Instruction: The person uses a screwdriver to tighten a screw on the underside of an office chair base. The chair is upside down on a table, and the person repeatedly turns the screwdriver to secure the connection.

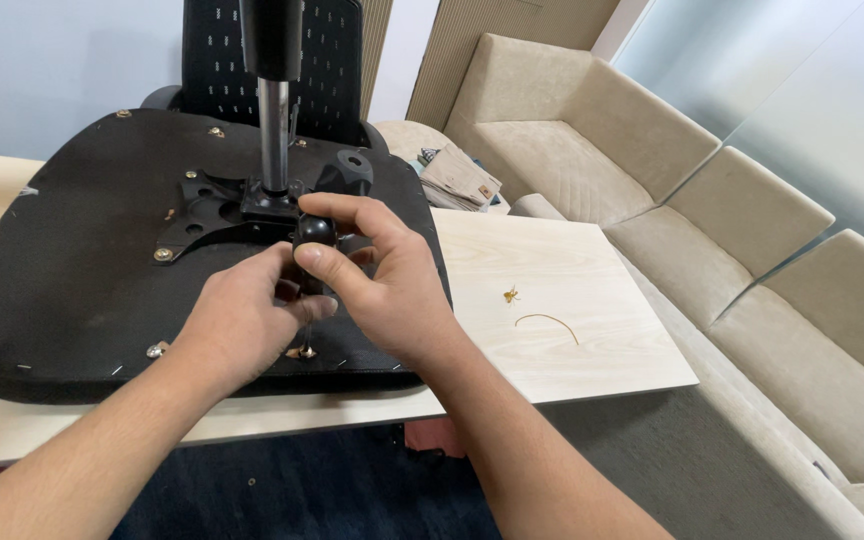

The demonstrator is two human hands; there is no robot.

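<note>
R hand grips screwdriver handle; L hand pinches shaft below. Keep tip straight on seat screw.

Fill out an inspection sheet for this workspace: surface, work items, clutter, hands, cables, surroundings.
Surface: pale wooden tabletop, seat pan overhanging its near edge.
Work items: upturned black office chair seat lying underside up; black metal mounting plate with chrome gas cylinder rising from it; black-handled screwdriver standing on a brass screw near the seat's front edge.
Clutter: one loose brass fitting and a thin curved strip on the bare wood.
Hands: right hand gripping the screwdriver handle; left hand around the shaft below it.
Cables: nothing seen.
Surroundings: beige sofa to the right, folded cloth item on it, dark blue carpet below.
</note>
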